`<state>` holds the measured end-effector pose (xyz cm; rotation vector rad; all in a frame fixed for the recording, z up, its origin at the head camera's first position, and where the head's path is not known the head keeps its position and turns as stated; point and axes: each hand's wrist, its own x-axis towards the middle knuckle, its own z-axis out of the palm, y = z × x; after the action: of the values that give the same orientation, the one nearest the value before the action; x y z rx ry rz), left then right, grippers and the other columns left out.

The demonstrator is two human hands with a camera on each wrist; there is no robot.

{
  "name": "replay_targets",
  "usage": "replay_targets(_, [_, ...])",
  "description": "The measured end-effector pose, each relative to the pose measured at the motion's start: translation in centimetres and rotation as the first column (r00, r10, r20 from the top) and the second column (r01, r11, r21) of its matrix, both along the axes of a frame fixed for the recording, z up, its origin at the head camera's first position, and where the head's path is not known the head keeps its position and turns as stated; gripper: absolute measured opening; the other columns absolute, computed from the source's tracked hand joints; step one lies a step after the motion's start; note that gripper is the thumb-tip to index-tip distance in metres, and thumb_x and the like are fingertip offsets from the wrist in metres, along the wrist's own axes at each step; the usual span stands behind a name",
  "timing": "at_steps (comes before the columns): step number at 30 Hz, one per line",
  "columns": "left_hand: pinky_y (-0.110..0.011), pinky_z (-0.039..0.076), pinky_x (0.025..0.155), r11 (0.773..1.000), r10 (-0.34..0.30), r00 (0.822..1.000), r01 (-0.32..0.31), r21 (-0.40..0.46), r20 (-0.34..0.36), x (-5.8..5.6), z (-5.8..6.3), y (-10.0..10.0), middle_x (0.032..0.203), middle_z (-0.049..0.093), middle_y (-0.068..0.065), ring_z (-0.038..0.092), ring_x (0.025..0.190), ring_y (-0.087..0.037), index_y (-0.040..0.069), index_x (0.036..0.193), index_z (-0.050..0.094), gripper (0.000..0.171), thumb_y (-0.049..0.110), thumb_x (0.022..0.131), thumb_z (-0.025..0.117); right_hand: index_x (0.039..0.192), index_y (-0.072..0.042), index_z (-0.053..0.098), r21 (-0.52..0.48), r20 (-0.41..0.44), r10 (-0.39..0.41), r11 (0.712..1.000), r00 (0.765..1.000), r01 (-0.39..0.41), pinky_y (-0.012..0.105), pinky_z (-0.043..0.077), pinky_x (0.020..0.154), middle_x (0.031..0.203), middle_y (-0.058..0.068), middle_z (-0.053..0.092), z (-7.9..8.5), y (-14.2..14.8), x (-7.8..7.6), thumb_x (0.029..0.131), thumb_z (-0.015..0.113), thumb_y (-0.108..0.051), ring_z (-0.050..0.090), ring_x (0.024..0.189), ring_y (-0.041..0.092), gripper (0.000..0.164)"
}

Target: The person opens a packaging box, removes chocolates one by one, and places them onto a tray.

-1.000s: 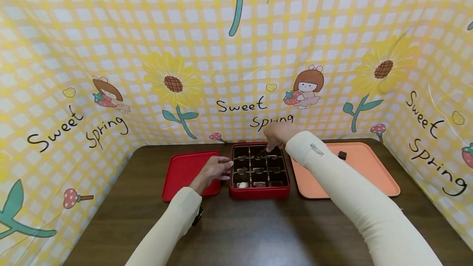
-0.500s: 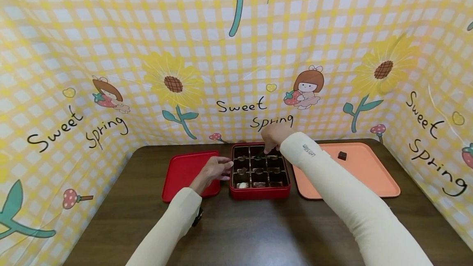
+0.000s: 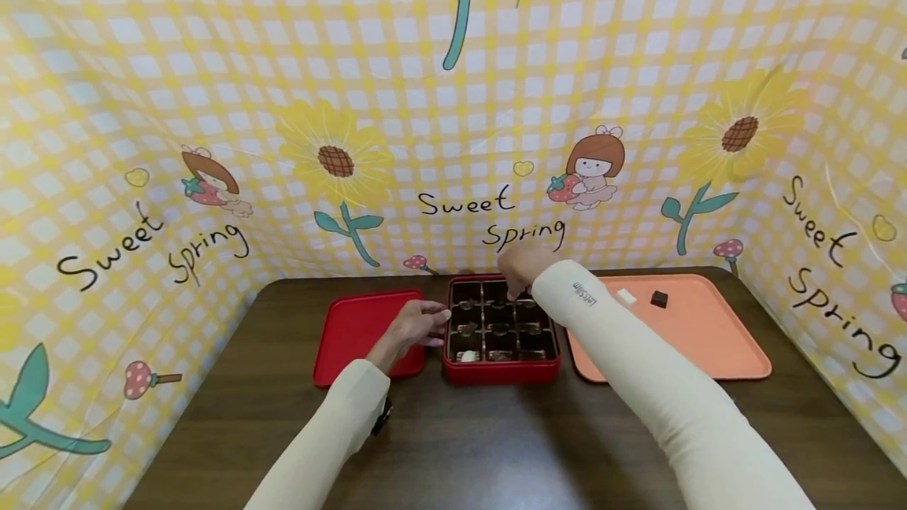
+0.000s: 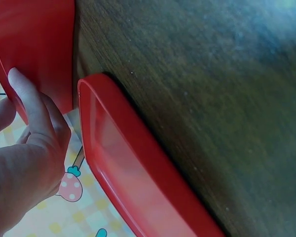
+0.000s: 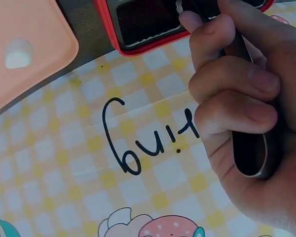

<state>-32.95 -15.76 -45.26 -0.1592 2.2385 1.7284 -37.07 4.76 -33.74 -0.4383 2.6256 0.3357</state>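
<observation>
A red box (image 3: 501, 373) with a dark divided insert stands at the table's back. A white piece (image 3: 468, 356) lies in its front left compartment, and small brown pieces show in others. My left hand (image 3: 420, 323) touches the box's left wall with relaxed fingers; the left wrist view shows the fingertips (image 4: 19, 79) against the red side. Over the back of the box, my right hand (image 3: 523, 264) grips black tongs (image 5: 250, 153), fingers curled round the handle. The tongs' tips reach down into the box's back row; what they hold there is hidden.
To the left lies a red lid (image 3: 347, 337), hollow side up. A peach tray (image 3: 716, 337) on the right bears a white piece (image 3: 626, 297) and a dark brown chocolate cube (image 3: 659, 299). A checked cloth (image 3: 453, 101) hangs behind the table.
My right hand and forearm have shifted slightly left over the box, uncovering the white piece on the tray. The left hand keeps its place at the box's side.
</observation>
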Motion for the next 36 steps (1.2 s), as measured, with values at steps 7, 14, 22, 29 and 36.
replay_targets(7, [-0.036, 0.056, 0.065, 1.0, -0.002, 1.0, 0.002, -0.023, 0.006, 0.0, 0.0, 0.1, 0.099, 0.06, -0.015, 0.06, 0.082, -0.023, 0.0, 0.123, 0.053, 0.038, 0.017, 0.09, 0.059, 0.088, -0.014, 0.064, -0.043, 0.037, -0.014, 0.999, 0.999, 0.016, 0.03, 0.046, 0.053, 0.069, 0.001, 0.057, -0.2, 0.4, -0.1, 0.085, 0.065, -0.031, 0.046, 0.049, 0.012, 0.017])
replay_targets(14, [-0.035, 0.056, 0.064, 1.0, -0.002, 1.0, 0.002, -0.018, 0.005, 0.1, -0.1, 0.2, 0.098, 0.061, -0.015, 0.061, 0.08, -0.022, 0.0, 0.122, 0.054, 0.036, 0.016, 0.09, 0.058, 0.086, -0.013, 0.065, -0.058, 0.012, 0.03, 0.998, 0.999, -0.029, 0.029, 0.045, 0.053, 0.056, -0.002, 0.049, -0.1, 0.9, 0.2, 0.084, 0.065, -0.03, 0.045, 0.048, 0.012, 0.018])
replay_targets(22, [-0.035, 0.056, 0.064, 1.0, 0.007, 1.0, -0.006, -0.016, 0.009, 0.0, 0.0, 0.3, 0.097, 0.061, -0.015, 0.061, 0.079, -0.022, 0.0, 0.121, 0.054, 0.035, 0.015, 0.09, 0.059, 0.089, -0.012, 0.067, -0.085, -0.007, 0.01, 0.996, 1.0, -0.011, 0.024, 0.038, 0.043, 0.057, -0.002, 0.047, 0.4, 1.1, 0.0, 0.084, 0.066, -0.029, 0.041, 0.044, 0.01, 0.018])
replay_targets(29, [-0.035, 0.056, 0.064, 1.0, 0.011, 1.0, -0.011, -0.008, 0.006, 0.0, 0.3, 0.4, 0.099, 0.061, -0.015, 0.061, 0.08, -0.023, 0.0, 0.119, 0.055, 0.033, 0.014, 0.09, 0.058, 0.068, -0.015, 0.055, -0.094, 0.009, -0.037, 0.995, 0.999, 0.037, 0.028, 0.036, 0.044, 0.05, -0.002, 0.043, 1.5, 1.5, -0.3, 0.084, 0.066, -0.028, 0.039, 0.043, 0.012, 0.024])
replay_targets(36, [-0.035, 0.056, 0.063, 1.0, 0.011, 1.0, -0.011, -0.012, 0.008, 0.0, 0.2, 0.3, 0.101, 0.06, -0.015, 0.06, 0.083, -0.025, 0.0, 0.122, 0.053, 0.035, 0.014, 0.09, 0.057, 0.063, -0.017, 0.051, -0.054, 0.029, -0.013, 0.998, 1.0, 0.014, 0.027, 0.036, 0.046, 0.046, -0.004, 0.037, 2.6, 1.7, -0.3, 0.085, 0.064, -0.03, 0.035, 0.042, 0.01, 0.028])
